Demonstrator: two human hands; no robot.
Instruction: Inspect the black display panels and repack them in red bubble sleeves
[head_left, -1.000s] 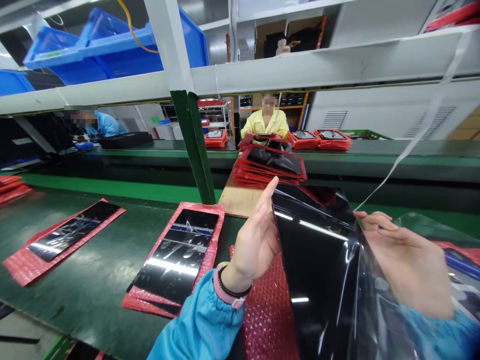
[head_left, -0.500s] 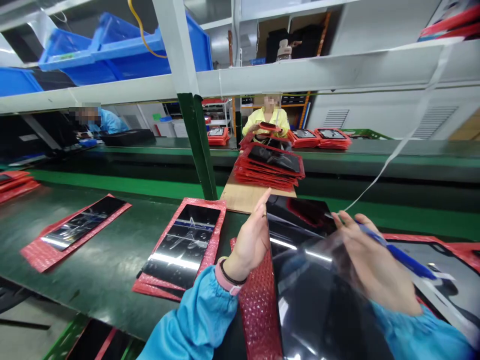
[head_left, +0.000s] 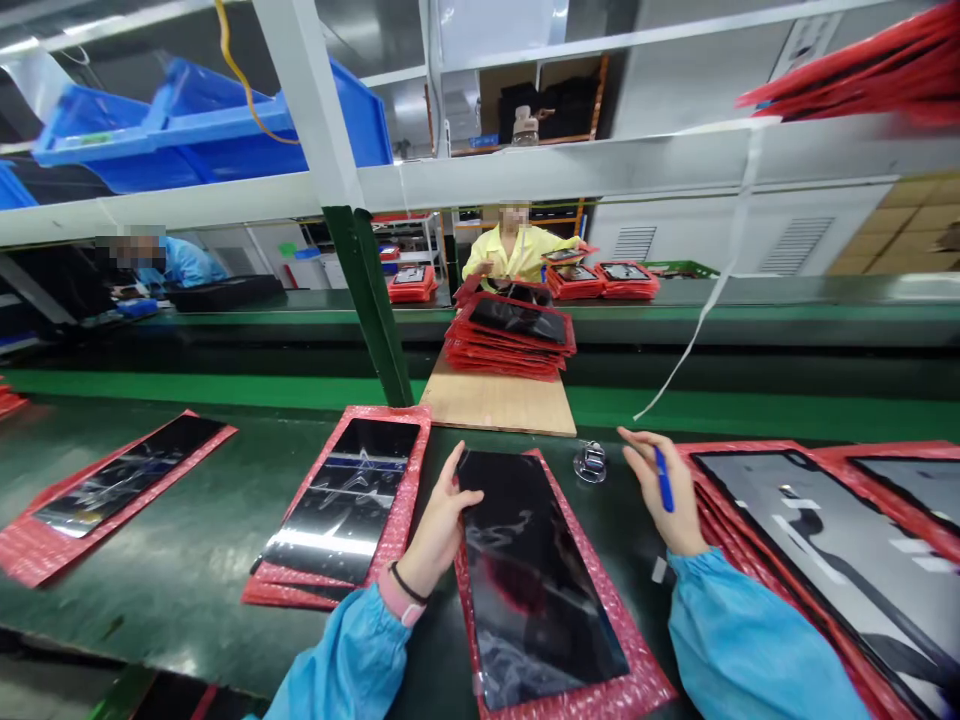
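Observation:
A long black glass panel (head_left: 529, 570) lies flat on a red bubble-wrap sheet (head_left: 641, 670) in front of me on the green conveyor belt (head_left: 187, 580). My left hand (head_left: 439, 525) rests against the panel's upper left edge, fingers spread. My right hand (head_left: 660, 490) hovers to the right of the panel, fingers curled round a blue pen (head_left: 664, 480). A small round metal object (head_left: 591, 462) sits on the belt between the panel and my right hand.
More black panels on red wrap lie to the left (head_left: 341, 500) and far left (head_left: 127, 475); a stack (head_left: 817, 540) lies at right. A wooden board (head_left: 499, 400) carries a red stack (head_left: 514, 335). Two people work across the line. Blue bins (head_left: 202, 120) sit overhead.
The panel, held up and tilted before, now lies flat on the red wrap. Both hands have dropped to the belt; the right hand has moved off the panel to the right.

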